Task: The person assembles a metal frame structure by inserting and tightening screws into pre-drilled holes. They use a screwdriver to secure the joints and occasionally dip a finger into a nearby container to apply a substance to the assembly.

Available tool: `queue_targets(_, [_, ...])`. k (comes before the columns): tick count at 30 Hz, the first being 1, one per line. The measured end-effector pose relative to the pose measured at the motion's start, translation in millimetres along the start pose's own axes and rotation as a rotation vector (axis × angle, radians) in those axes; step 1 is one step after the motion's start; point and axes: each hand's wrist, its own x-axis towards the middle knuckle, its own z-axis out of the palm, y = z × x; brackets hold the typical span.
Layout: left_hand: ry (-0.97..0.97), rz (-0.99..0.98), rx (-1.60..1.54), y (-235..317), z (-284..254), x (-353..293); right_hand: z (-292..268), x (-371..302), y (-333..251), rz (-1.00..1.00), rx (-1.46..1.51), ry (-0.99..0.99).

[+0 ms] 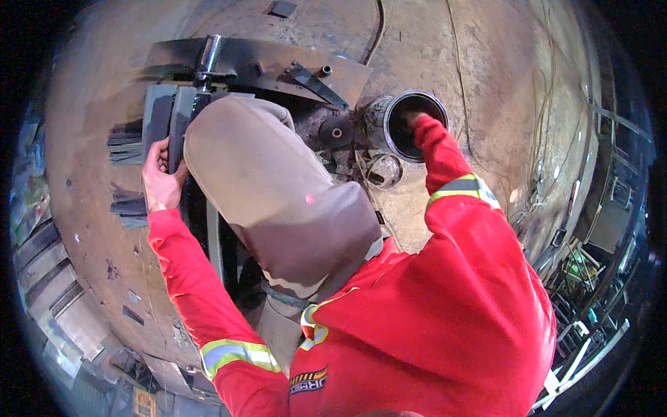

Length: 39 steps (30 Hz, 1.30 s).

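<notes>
My left hand (164, 178) is closed round the lower end of a dark flat metal strip (181, 115), thumb on one side and fingers on the other. Beside it lies another grey metal plate (157, 115). A shiny metal cylinder (210, 55) rises just past the strip's far end. My right hand (413, 119) reaches down into a round metal bucket (379, 124) with a dark inside. Its fingers are hidden in there, so what they touch does not show.
My bent knee (257, 160) fills the middle. Beyond it lie a long dark plate (278, 55), a flat bar (316, 85) and a black disc (336, 132). A small can (383, 171) stands by the bucket. Thin rods (127, 147) are piled left; a cable (458, 76) crosses the floor.
</notes>
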Motion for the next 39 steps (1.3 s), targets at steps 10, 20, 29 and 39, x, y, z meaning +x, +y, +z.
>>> queue_targets(10, [-0.006, -0.02, 0.069, 0.9, -0.6, -0.6, 28.8, -26.7, -20.7, 0.192, -0.501, 0.124])
queue_targets(20, [-0.015, 0.036, 0.067, -4.3, -1.6, 1.3, 29.6, -12.5, -24.7, 0.191, -0.427, 0.105])
queue_targets(29, [-0.037, 0.061, 0.011, -5.2, 0.5, 4.4, 21.5, -12.5, -22.7, 0.177, -0.111, 0.016])
queue_targets(39, [-0.045, 0.069, -0.04, -9.7, -1.6, 3.3, 26.5, -27.1, -12.8, 0.215, -0.349, 0.021])
